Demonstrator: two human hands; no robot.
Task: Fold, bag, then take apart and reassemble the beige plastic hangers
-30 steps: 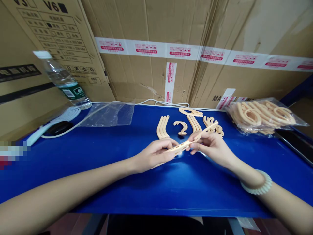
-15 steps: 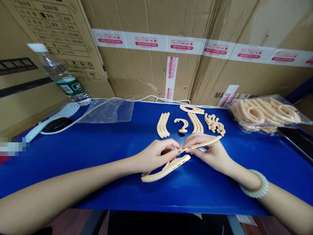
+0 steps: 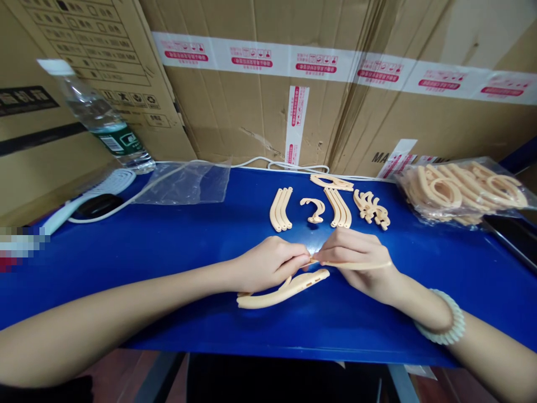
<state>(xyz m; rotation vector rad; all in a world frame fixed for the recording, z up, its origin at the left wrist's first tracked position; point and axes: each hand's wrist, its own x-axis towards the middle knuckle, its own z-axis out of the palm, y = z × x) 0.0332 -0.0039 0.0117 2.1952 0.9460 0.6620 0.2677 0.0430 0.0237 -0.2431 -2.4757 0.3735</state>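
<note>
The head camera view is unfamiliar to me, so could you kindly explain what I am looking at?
There is no machine: these are a person's bare left hand and right hand, seen from one camera worn on the head, looking forward and down. The right fingers pinch a cream strip; the left fingers pinch a mostly hidden piece at its end. A slotted piece shows beneath the left hand. On the blue table are curved strips in two groups, a loose hook, a pile of smaller parts, bagged pieces, and, farther left, a water bottle.
</note>
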